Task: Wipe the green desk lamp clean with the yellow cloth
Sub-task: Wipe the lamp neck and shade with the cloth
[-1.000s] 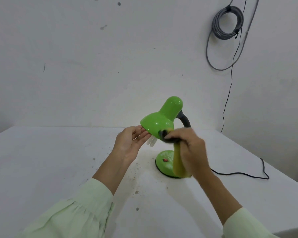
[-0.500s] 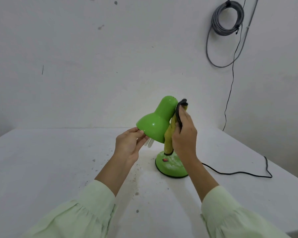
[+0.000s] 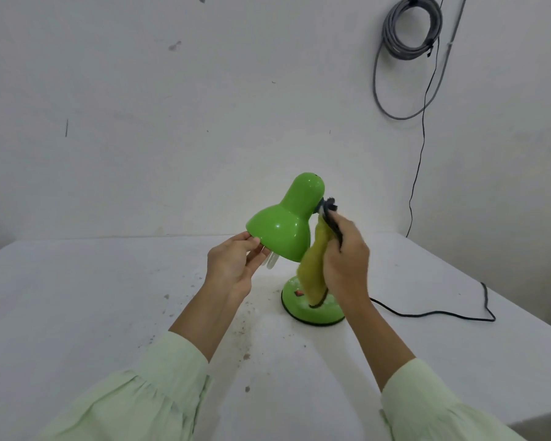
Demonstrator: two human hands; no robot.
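The green desk lamp (image 3: 287,221) stands on the white table, its round base (image 3: 315,310) with a red switch below and a white bulb showing under the shade. My left hand (image 3: 233,265) holds the shade's lower rim with its fingertips. My right hand (image 3: 347,259) grips the yellow cloth (image 3: 314,272), dark-edged at the top, and presses it against the lamp's neck just behind the shade. The cloth hangs down over the neck and hides most of it.
The lamp's black cord (image 3: 433,313) trails right across the white table (image 3: 109,313). Dirt specks (image 3: 245,345) lie in front of the base. A grey cable coil (image 3: 411,27) hangs on the wall at the upper right.
My right hand with the cloth rose from low on the neck to its top behind the shade, then came down slightly. My left hand stayed on the shade's rim.
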